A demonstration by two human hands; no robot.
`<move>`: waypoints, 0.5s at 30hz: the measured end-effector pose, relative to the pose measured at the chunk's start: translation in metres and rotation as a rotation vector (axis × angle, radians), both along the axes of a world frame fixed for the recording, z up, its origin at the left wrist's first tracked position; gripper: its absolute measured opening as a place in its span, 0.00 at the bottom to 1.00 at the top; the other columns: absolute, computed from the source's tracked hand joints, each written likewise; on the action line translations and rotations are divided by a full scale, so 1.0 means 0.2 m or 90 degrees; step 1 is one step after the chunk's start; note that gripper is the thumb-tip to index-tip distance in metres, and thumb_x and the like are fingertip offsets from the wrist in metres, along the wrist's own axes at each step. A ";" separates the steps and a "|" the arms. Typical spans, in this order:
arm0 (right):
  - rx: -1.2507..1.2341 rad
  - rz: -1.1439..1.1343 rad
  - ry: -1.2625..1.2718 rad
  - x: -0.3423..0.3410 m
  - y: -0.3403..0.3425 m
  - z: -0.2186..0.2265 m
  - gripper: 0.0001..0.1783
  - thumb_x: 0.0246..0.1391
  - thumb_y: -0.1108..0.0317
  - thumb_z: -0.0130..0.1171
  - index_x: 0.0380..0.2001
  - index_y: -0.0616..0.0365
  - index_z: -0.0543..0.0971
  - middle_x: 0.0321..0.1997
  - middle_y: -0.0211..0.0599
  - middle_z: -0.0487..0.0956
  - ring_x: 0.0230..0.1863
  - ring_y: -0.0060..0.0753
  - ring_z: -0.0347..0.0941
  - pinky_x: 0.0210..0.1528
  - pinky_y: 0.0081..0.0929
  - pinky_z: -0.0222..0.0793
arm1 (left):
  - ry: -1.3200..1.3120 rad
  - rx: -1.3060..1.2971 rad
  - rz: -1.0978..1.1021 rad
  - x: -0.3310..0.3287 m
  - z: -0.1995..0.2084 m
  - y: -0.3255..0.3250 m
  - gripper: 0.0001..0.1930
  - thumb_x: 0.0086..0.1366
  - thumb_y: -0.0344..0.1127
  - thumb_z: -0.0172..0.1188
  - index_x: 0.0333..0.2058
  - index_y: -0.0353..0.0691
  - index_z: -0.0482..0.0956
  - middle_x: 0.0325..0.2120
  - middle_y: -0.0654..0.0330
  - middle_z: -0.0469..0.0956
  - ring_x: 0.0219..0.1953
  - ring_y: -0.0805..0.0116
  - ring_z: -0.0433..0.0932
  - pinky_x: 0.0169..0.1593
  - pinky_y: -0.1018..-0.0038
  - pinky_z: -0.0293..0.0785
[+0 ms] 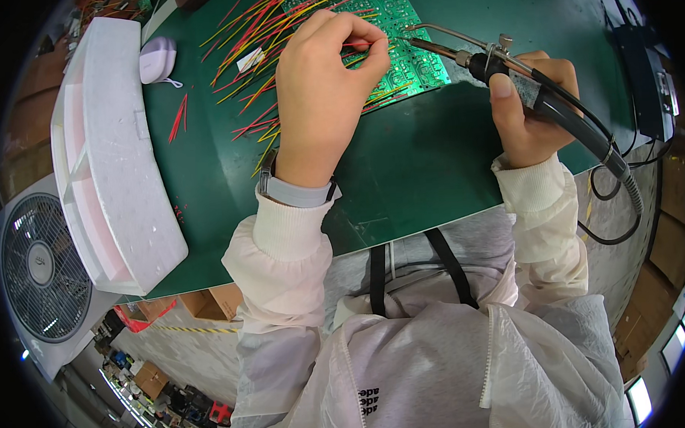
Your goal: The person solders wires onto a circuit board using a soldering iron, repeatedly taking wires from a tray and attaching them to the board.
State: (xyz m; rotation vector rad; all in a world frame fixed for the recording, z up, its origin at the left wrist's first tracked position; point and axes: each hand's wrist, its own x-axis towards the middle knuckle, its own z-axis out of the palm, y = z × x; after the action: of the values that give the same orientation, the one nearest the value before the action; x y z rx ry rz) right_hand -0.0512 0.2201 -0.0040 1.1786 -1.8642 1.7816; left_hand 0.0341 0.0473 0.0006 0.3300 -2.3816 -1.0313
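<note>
My left hand (330,82) pinches a red wire (358,44) between thumb and forefinger, over a green circuit board panel (428,74). In my right hand (535,105) is a soldering iron (496,67) with a thin metal feed tube (457,36) clamped along it. Its tip points left and comes close to the board near the wire's end; whether they touch I cannot tell. Many red and yellow wires (265,47) stick out from the panel toward the left, some running behind my left hand.
A white foam tray (117,146) with compartments stands at the left, beside a lilac earbud case (157,60) and a few loose red wires (178,118). A dark soldering station (646,83) sits at the right edge, its cable looping down. A fan (42,262) is at far left.
</note>
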 end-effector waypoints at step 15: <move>0.011 -0.009 -0.007 0.01 -0.01 0.00 0.16 0.39 0.69 0.65 0.23 0.64 0.67 0.20 0.36 0.73 0.19 0.18 0.65 0.22 0.15 0.63 | 0.045 0.029 0.001 -0.01 -0.01 0.00 0.04 0.44 0.25 0.60 0.21 0.35 0.74 0.20 0.60 0.71 0.25 0.68 0.73 0.30 0.75 0.68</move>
State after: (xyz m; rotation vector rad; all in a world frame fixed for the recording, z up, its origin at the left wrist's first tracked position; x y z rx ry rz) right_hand -0.0499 0.2187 -0.0031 1.1613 -1.8941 1.7712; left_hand 0.0325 0.0479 -0.0016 0.3066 -2.2972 -1.0799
